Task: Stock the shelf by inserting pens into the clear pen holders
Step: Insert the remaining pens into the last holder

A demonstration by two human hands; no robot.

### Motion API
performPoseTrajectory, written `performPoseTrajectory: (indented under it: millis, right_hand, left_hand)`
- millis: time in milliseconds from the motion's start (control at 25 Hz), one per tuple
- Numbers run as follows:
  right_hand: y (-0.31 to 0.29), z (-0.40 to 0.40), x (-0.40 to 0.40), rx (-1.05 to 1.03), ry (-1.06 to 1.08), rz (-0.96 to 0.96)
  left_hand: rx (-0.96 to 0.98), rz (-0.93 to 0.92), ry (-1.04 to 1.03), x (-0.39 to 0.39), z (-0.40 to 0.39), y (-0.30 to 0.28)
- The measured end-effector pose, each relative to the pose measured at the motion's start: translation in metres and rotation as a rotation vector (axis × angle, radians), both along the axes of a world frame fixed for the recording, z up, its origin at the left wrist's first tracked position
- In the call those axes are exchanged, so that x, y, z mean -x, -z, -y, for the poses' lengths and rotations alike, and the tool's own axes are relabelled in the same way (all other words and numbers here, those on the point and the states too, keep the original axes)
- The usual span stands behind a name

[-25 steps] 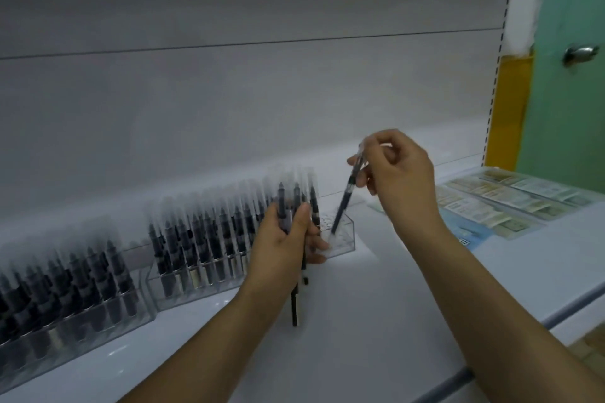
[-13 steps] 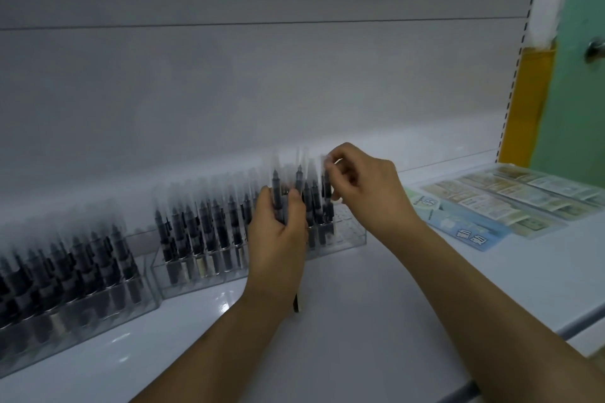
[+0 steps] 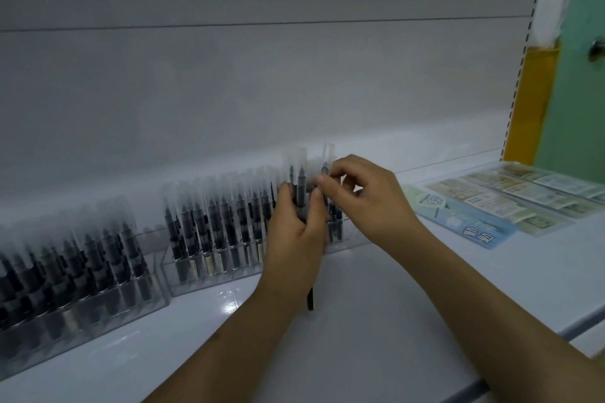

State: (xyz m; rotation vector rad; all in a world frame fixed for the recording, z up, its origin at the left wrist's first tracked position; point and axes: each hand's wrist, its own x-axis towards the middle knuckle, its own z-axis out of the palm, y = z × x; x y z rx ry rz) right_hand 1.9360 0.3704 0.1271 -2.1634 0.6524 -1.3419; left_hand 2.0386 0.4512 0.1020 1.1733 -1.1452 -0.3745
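Head view: left hand (image 3: 296,232) closed round a bundle of pens (image 3: 301,193), upright, just in front of the clear holder (image 3: 209,275). Right hand (image 3: 363,199) pinches one pen's cap at the bundle top. Risk: loosened fist lets remaining pens slip downward onto the shelf (image 3: 376,321).

one head-worn view here, looking forward and down, close over the white shelf (image 3: 376,321); pen holders (image 3: 209,258) sit at ten o'clock, the back panel (image 3: 262,91) fills twelve.
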Motion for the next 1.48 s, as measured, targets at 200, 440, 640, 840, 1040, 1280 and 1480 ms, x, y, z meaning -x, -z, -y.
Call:
performPoseTrajectory:
  millis: [200, 440, 640, 840, 1040, 1280, 1480]
  right_hand:
    - [-0.027, 0.010, 0.019, -0.234, -0.057, 0.606]
    - [0.001, 0.041, 0.013, -0.175, 0.103, 0.380]
    - [0.015, 0.051, 0.003, -0.140, 0.110, 0.103]
    - [0.018, 0.058, -0.004, 0.012, 0.215, -0.179]
    - [0.020, 0.057, -0.010, 0.146, 0.195, -0.298]
    - [0.026, 0.062, -0.006, 0.060, 0.163, -0.327]
    - [0.022, 0.053, 0.001, 0.144, 0.309, -0.157]
  left_hand:
    - [-0.046, -0.046, 0.058, 0.002, 0.002, 0.001]
    - [-0.080, -0.235, -0.017, -0.008, 0.002, 0.003]
    - [-0.086, -0.295, -0.073, -0.009, 0.005, 0.005]
    - [-0.015, -0.255, -0.014, -0.003, 0.002, 0.002]
    - [0.003, -0.277, 0.031, -0.001, 0.000, 0.001]
    - [-0.009, -0.156, -0.040, -0.004, 0.001, 0.004]
    - [0.018, -0.124, -0.039, -0.005, 0.003, 0.004]
